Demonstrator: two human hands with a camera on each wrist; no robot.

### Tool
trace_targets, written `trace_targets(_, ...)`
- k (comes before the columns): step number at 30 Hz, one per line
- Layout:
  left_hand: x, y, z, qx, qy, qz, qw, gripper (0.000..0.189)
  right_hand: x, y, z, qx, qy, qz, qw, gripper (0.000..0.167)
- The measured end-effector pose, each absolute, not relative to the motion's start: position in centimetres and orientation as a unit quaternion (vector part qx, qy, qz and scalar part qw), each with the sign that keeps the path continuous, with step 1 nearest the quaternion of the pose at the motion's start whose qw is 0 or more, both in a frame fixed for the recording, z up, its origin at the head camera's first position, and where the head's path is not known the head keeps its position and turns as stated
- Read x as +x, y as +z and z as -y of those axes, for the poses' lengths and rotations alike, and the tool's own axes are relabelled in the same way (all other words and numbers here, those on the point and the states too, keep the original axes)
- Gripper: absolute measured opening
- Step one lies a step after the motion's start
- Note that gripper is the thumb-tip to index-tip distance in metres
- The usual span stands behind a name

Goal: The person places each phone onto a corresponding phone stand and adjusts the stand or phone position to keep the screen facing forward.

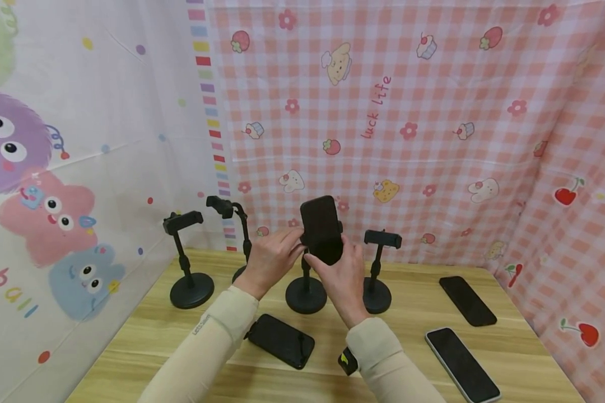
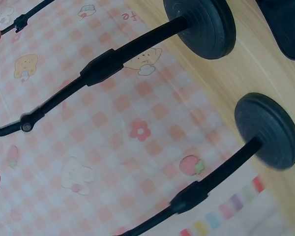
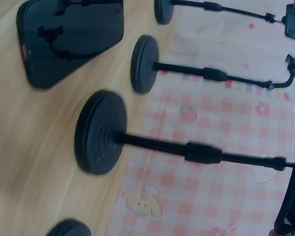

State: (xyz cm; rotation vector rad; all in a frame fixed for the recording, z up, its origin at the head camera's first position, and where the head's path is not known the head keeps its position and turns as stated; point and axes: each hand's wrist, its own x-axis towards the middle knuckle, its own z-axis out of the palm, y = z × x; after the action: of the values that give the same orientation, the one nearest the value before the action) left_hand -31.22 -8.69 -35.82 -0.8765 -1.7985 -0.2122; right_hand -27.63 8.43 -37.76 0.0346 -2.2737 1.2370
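A black smartphone [image 1: 321, 226] stands nearly upright at the head of a black phone stand [image 1: 306, 294], slightly tilted. My right hand [image 1: 341, 274] grips its lower right part, thumb across the lower front. At the phone's left edge, my left hand [image 1: 274, 257] pinches a dark piece that looks like the stand's clamp; the fingers hide most of it. A bit of the clamp shows at the phone's right side. In the right wrist view the stand's stem [image 3: 204, 152] reaches to the phone [image 3: 292, 196], seen edge-on.
Three more black stands are near: far left [image 1: 191, 290], left of centre [image 1: 244, 224] with a bent neck, and right [image 1: 377, 294]. A phone [image 1: 282, 340] lies in front, two others [image 1: 468, 301] [image 1: 462, 365] at right. A small black object [image 1: 348, 361] sits by my right sleeve.
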Motion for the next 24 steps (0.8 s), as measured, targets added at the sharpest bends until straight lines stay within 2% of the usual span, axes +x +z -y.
trace_targets(11, -31.3, -35.8, 8.8, -0.365, -0.075, 0.754, 0.541, 0.036, -27.7, -37.5, -8.3, 0.004, 0.439, 0.855, 0.276, 0.095)
trace_targets(17, -31.2, -35.6, 8.7, -0.366, -0.093, 0.766, 0.521, 0.028, -27.6, -37.5, -8.5, 0.011, 0.43, 0.864, 0.262, 0.098)
trace_targets(24, -30.5, -35.0, 7.9, -0.333, -0.109, 0.795, 0.495, 0.029, -27.8, -37.7, -9.0, 0.03, 0.439, 0.861, 0.255, 0.088)
